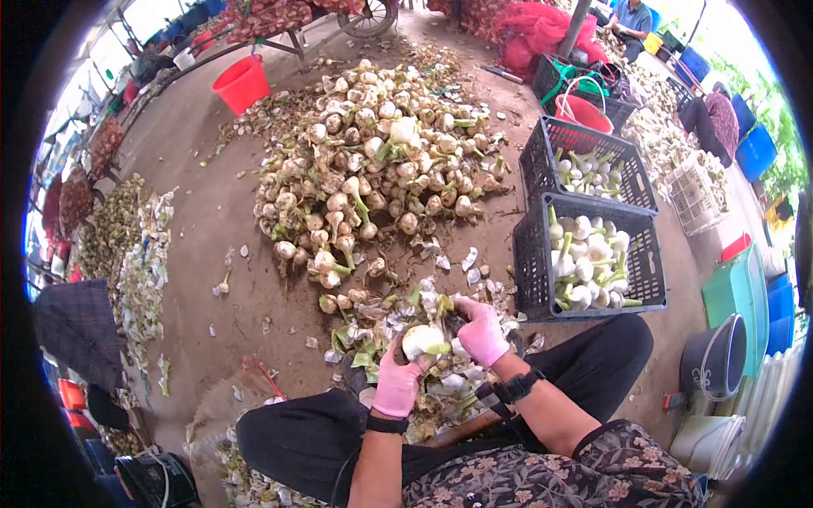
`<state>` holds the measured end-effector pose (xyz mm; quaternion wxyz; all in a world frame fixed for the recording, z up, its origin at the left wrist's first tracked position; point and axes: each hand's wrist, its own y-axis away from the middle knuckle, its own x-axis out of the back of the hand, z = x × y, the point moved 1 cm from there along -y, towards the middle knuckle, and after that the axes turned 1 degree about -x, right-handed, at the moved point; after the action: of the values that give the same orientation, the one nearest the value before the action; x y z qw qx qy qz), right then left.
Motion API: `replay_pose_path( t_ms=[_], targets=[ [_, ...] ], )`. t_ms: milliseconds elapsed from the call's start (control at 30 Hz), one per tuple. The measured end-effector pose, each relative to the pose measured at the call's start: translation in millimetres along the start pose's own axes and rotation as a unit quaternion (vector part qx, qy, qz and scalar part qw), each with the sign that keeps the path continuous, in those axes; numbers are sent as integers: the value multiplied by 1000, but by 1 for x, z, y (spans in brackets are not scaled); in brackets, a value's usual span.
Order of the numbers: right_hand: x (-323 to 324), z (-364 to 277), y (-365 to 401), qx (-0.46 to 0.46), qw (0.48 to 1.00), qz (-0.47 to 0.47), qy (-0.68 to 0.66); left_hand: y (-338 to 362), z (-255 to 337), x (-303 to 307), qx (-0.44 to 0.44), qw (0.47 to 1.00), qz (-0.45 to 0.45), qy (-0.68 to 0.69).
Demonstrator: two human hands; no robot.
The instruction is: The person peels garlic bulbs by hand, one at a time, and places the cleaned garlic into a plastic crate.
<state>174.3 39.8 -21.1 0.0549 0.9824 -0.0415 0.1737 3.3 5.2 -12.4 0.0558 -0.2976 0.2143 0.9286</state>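
Observation:
My left hand [396, 383], in a pink glove, is closed around a white garlic bulb [421, 340] with a short green stem stub. My right hand [483, 336], also gloved in pink, is close beside the bulb with its fingers closed. What lies between those fingers is hidden; loose papery peel [434, 301] is just past the fingertips. Under both hands spreads a litter of garlic skins and leaf scraps [364, 351]. In front lies a large heap of unpeeled garlic [373, 152], roots and stems still on many bulbs.
Two black crates [527, 254] of cleaned garlic stand at the right. Behind them is a red bucket [584, 114]; another red bucket [241, 85] stands beyond the heap. A grey bucket [713, 360] and a white crate [699, 193] are farther right. Other people [631, 21] sit at the back right.

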Motion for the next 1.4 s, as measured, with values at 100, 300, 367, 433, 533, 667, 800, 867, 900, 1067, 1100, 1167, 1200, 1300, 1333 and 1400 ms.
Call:
replay_pose_path(
  t_ms=[100, 300, 367, 433, 533, 667, 800, 867, 900, 1067, 1100, 1167, 1200, 1300, 1333, 1400],
  targets=[
    [5, -2, -11, 17, 993, 51, 102, 1, -2, 3, -44, 998, -28, -40],
    [20, -4, -19, 117, 965, 52, 227, 4, 3, -3, -18, 998, -29, 47],
    [27, -28, -14, 106, 990, -87, 30, 2, 2, -4, -25, 998, -12, 48],
    [31, -34, -10, 58, 988, -138, -46, -2, 2, -5, -43, 999, -15, -9],
    [29, -55, -2, 11, 978, -199, -61, -5, 2, -1, -64, 995, -18, -69],
    [25, -44, -3, -5, 981, -191, 12, -2, 0, 2, -38, 999, -29, -8],
    [21, -58, 2, 94, 980, -124, 121, 1, 0, -1, 5, 995, -12, 98],
    [18, -62, 4, 101, 979, -94, 148, 1, 1, -3, 10, 997, -8, 77],
    [18, -62, 4, 101, 979, -94, 147, 1, 0, -3, 10, 997, -8, 76],
    [21, -61, -3, 66, 985, -131, 85, 0, -9, 6, 80, 992, -18, 98],
    [20, -58, -4, 67, 985, -132, 85, 0, -11, 10, 80, 992, -18, 98],
    [16, -43, -11, 74, 980, -119, 144, -3, -18, 19, 169, 957, -55, 230],
    [13, -35, -13, 63, 976, -125, 168, -6, -17, 21, 199, 940, -101, 256],
    [6, 15, -20, -18, 930, -162, 329, 4, -8, 9, 224, 891, -133, 371],
    [6, 27, -15, -55, 904, -222, 362, 4, -8, 8, 185, 923, -101, 323],
    [9, 49, -5, -17, 904, -201, 377, 3, -6, 9, 79, 985, -104, 111]
  ],
)
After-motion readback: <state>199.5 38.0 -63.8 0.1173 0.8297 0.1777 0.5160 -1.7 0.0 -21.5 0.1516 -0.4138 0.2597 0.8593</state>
